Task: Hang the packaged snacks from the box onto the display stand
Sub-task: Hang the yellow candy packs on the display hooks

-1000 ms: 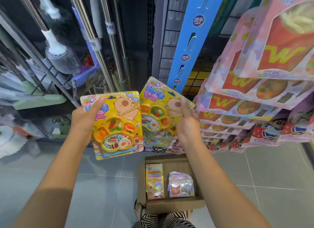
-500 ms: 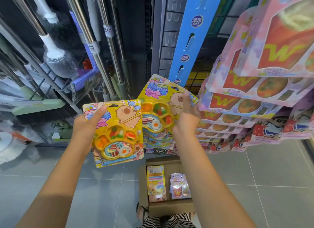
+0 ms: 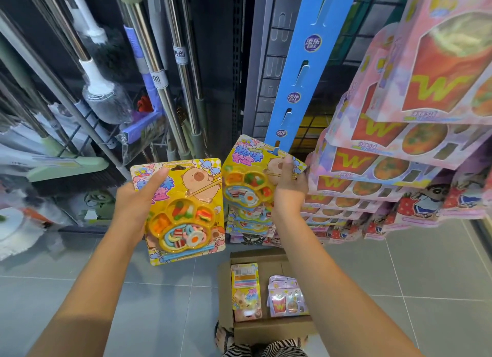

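My left hand [image 3: 135,202] grips a yellow snack card [image 3: 183,210] with a paw-shaped candy tray, held flat in front of me. My right hand [image 3: 288,188] holds a second, matching yellow snack card [image 3: 247,178] tilted up, its hang hole touching the lowest slot of the blue hanging strip [image 3: 306,71]. Below this card, more yellow cards [image 3: 247,218] hang on the strip. The cardboard box [image 3: 266,327] stands open on the floor below, with one yellow pack [image 3: 245,290] and a pink pack [image 3: 286,296] inside.
Pink snack packs [image 3: 399,148] hang in thick rows at the right, close to my right arm. Mop and broom poles [image 3: 159,71] fill a rack at the left. Grey floor tiles [image 3: 66,290] lie below. A sandalled foot [image 3: 223,335] touches the box.
My right hand has lifted its card up and right until its top meets the blue strip. My left hand with its card has shifted slightly right.
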Available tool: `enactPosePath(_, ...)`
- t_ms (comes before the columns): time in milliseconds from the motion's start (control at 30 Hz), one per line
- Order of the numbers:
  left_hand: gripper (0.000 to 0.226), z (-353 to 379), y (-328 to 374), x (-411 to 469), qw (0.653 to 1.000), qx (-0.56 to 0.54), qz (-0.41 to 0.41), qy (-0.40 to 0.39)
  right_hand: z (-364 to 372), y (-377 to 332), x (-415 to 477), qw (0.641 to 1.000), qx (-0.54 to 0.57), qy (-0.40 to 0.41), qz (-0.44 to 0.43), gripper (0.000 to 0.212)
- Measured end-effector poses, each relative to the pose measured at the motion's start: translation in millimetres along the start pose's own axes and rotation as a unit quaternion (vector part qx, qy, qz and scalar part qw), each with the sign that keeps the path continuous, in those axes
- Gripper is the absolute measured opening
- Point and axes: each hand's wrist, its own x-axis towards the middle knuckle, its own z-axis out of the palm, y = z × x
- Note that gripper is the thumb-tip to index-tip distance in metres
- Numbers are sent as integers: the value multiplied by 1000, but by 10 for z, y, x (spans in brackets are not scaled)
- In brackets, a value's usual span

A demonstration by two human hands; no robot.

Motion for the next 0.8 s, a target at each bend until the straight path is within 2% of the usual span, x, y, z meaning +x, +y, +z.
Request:
enactPosePath(167,21,-4,26,-37,1000,-4,3,-1,-50,137,22,996,-51,-41,64,67)
enactPosePath(267,23,18,52,-76,1000,-10,5,-10,-129,222,2,990,-82,-51,106,51)
enactPosePath(367,21,81,103,-136,999,-22,11,-24,-220,203,-72,984,-112,-45,128,55)
enactPosePath(500,18,264,202,-242,998,-35,19,-55,-302,-1,-343,983,-164,-73,26,40)
enactPosePath(567,18,376,259,-294,997,-36,24,-70,-359,-189,-560,983,-118,-140,-26,27)
enactPosePath(633,22,488,317,-327,996,-33,29,-79,-408,-336,-719,966,-97,-230,-63,21)
enactPosePath(700,25,609,386,-360,996,-30,31,-82,-434,-391,-765,950,-71,-296,-65,8)
enactPosePath(800,25,793,500,-421,993,-20,46,-106,-452,-405,-702,954,-53,-282,-82,18)
